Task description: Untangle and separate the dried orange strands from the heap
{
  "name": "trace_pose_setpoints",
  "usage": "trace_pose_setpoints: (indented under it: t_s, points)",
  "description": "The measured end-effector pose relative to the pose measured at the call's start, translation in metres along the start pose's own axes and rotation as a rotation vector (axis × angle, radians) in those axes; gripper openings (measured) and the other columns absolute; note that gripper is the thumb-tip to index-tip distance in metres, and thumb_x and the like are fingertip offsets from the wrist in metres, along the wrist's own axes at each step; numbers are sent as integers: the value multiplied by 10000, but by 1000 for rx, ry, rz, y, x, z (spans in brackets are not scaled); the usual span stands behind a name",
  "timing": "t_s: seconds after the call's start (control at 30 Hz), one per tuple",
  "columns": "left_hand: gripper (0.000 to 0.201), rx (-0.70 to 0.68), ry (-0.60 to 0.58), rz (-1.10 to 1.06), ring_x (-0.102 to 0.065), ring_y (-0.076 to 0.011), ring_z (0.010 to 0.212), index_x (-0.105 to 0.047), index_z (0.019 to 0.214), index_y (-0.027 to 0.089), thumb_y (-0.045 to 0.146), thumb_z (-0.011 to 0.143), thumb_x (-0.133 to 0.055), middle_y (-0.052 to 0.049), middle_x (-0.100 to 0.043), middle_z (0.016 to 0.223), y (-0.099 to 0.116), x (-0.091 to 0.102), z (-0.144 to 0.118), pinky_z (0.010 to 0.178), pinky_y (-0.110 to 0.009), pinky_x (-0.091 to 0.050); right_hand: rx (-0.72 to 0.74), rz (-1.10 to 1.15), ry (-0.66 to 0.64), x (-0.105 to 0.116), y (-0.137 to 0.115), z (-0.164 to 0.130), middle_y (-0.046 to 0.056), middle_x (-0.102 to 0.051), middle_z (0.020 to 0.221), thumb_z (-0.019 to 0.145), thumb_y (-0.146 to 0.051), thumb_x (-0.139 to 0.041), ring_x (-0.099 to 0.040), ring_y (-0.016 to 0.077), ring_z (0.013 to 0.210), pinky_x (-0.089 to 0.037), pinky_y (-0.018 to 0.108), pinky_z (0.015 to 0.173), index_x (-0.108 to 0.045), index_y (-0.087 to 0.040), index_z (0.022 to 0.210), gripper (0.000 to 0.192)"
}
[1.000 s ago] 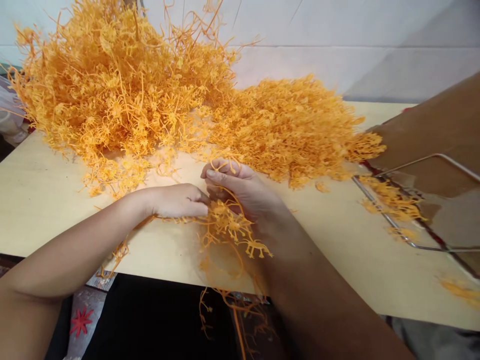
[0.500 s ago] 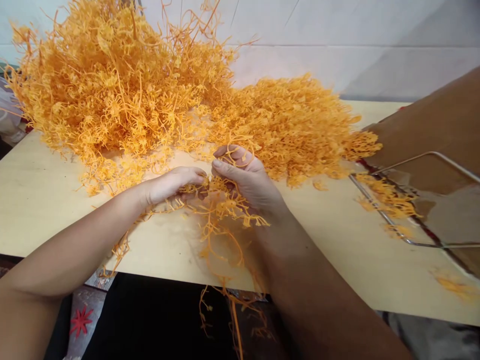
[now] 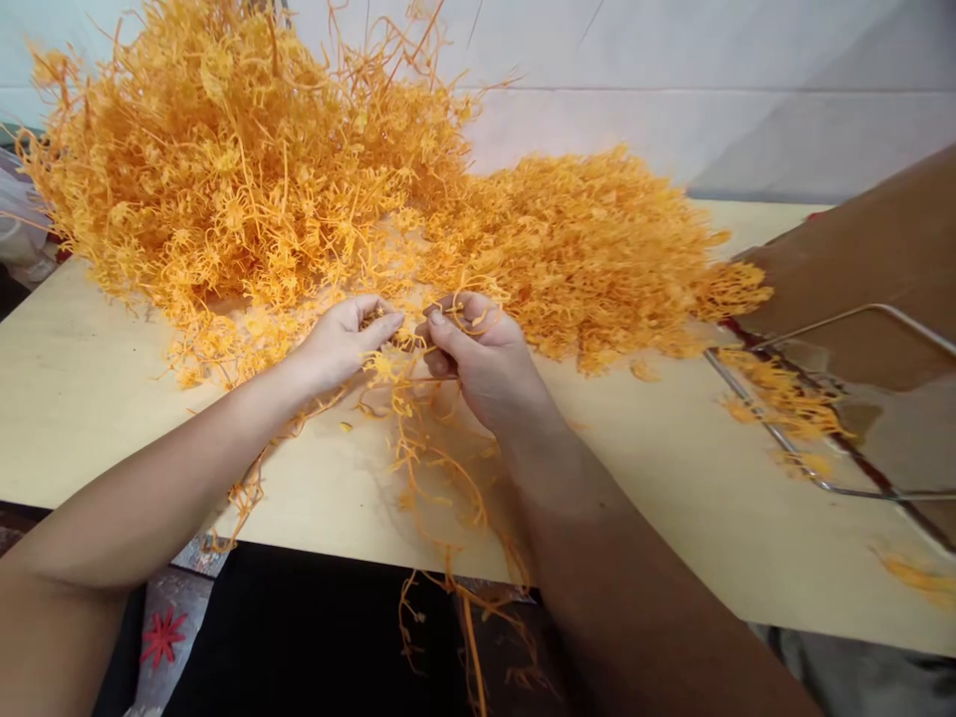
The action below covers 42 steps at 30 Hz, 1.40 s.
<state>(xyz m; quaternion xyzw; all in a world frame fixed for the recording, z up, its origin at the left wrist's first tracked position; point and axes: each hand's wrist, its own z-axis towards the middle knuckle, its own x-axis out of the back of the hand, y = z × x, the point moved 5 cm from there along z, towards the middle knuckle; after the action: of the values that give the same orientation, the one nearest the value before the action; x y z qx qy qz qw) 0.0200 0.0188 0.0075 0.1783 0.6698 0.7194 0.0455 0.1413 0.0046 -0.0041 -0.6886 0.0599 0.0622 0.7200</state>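
Note:
My left hand (image 3: 344, 339) and my right hand (image 3: 482, 354) meet at the middle of a pale wooden table (image 3: 90, 398), fingertips almost touching. Both pinch a tangle of thin orange plastic strands (image 3: 418, 438) that trails down from them and over the table's front edge. Right behind my hands lie two heaps of the same orange pieces: a tall loose heap (image 3: 231, 169) at the back left and a lower, denser heap (image 3: 590, 249) at the back right.
A brown bag (image 3: 873, 259) held open on a bent metal wire frame (image 3: 836, 488) stands at the right, with orange bits on its rim. A white wall runs behind the table. Some loose strands hang below the front edge.
Both hands have moved away from me toward the heaps, lifting the strands; the tangle now hangs stretched out below them instead of bunched under the right hand.

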Motion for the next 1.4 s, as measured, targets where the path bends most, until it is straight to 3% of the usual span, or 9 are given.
trace_pose_setpoints:
  t_s: [0.2, 0.33, 0.5, 0.7, 0.83, 0.93, 1.1, 1.3, 1.4]
  points:
    - [130, -144, 87, 129, -348, -48, 504, -440, 687, 157, 186, 804, -489, 61, -389, 553, 2, 0, -3, 513, -199, -292, -57, -58, -101, -7, 2, -7, -89, -402, 517, 604, -381, -738, -370, 38, 420, -258, 194, 391, -432, -203, 752, 383]
    - [134, -233, 109, 219, -394, -64, 611, -435, 668, 153, 143, 788, -494, 41, -435, 622, 7, 0, -4, 602, -210, -331, -117, -31, -254, -17, 4, -13, -69, -467, 606, 571, -324, -766, -439, 46, 520, -323, 200, 456, -470, -191, 763, 377]
    - [152, -115, 107, 105, -339, -45, 525, -403, 685, 159, 147, 831, -444, 59, -370, 576, 6, 4, 0, 539, -194, -300, -148, -26, -242, -16, 3, -14, -88, -430, 541, 619, -359, -724, -355, 17, 439, -268, 182, 404, -450, -181, 706, 338]
    - [147, 88, -18, -70, -256, -38, 413, -451, 798, 162, 217, 892, -352, 85, -279, 491, 3, 0, -4, 426, -175, -209, -84, 24, -198, -10, 1, -11, -74, -488, 553, 575, -409, -749, -405, 31, 453, -289, 187, 426, -479, -188, 747, 389]
    - [221, 22, -72, -95, -294, -22, 434, -434, 756, 162, 360, 851, -455, 78, -348, 531, 7, -2, -7, 438, -163, -252, -62, 74, -187, -9, 3, -9, -66, -461, 567, 586, -446, -734, -388, 39, 471, -293, 197, 440, -501, -194, 723, 369]
    - [217, -49, -78, -42, -409, -25, 536, -460, 801, 152, 305, 756, -607, 58, -472, 637, 9, -1, -7, 536, -163, -344, -44, 90, -178, -9, 5, -9, -61, -439, 569, 606, -439, -723, -386, 46, 478, -311, 203, 447, -499, -197, 700, 343]
    - [177, -116, -81, 27, -471, -48, 655, -493, 810, 137, 223, 732, -626, 42, -523, 724, 7, 2, -3, 651, -188, -387, -62, 129, -156, -6, 3, -7, -55, -441, 575, 662, -406, -691, -412, 55, 476, -330, 215, 452, -496, -202, 716, 287]
    - [195, -39, -213, -39, -363, -18, 464, -470, 720, 138, 290, 842, -482, 71, -397, 533, 1, -1, -2, 463, -153, -317, -89, 195, -154, -3, 1, -4, -74, -408, 552, 677, -389, -681, -405, 40, 444, -340, 209, 442, -477, -207, 717, 276]
    - [207, 22, -209, -110, -491, -30, 546, -455, 732, 133, 308, 835, -491, 37, -492, 625, -1, -2, -2, 470, -137, -380, -109, 163, -192, -7, 0, -7, -77, -416, 529, 655, -450, -683, -399, 45, 426, -322, 209, 420, -459, -208, 710, 334]
